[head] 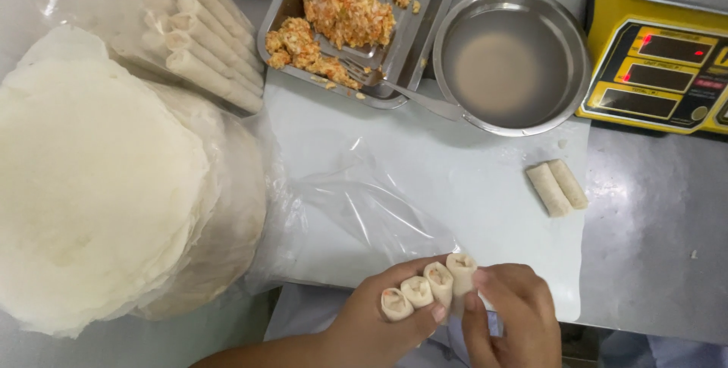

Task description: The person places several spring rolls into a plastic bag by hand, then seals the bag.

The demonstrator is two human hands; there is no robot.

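Holding four rolls [428, 288] in left hand [379, 322] | right hand [508, 315] pinching end roll | white board [455, 186] beneath

Bright, even overhead light, sharp through most of the frame

The stack of white wrappers [91, 178] is nearly washed out, its surface detail lost. Soft glare sits on the steel bowl [565, 31] and clear plastic bag [356, 201]. Shadows are faint and short. The hands at the bottom edge look slightly soft, perhaps from motion.
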